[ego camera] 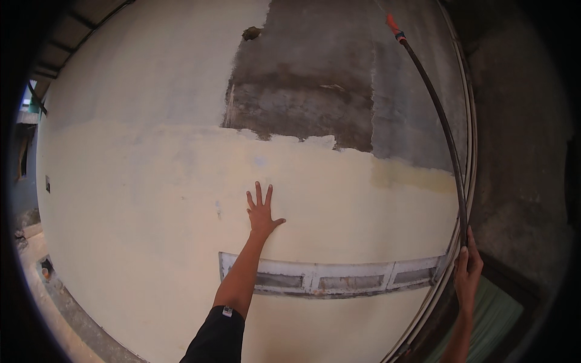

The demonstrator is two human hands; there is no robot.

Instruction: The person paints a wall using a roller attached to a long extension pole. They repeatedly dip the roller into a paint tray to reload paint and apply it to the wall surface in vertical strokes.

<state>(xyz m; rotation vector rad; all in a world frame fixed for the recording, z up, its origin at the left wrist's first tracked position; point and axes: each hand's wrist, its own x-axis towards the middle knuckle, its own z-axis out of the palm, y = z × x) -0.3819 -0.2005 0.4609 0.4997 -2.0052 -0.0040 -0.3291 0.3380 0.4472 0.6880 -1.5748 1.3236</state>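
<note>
My left hand (pixel 261 217) is spread wide over the cream-painted part of the wall (pixel 150 218), palm towards it, holding nothing. It looks to be resting on the paint, though contact cannot be seen for sure. At the right, my right hand (pixel 469 265) grips the lower visible part of a long dark pole (pixel 439 109). The pole slants up the wall and looks bowed. A red-orange piece (pixel 391 25) is bound to its top end with a bluish tie, in front of bare grey plaster (pixel 308 54); what it is cannot be told.
A white-framed vent panel (pixel 349 282) is set in the wall below my left hand. Pipes or cables (pixel 470 136) run down the wall's right edge. A green cloth or panel (pixel 485 313) lies low at the right. A hole (pixel 251 33) breaks the wall high up.
</note>
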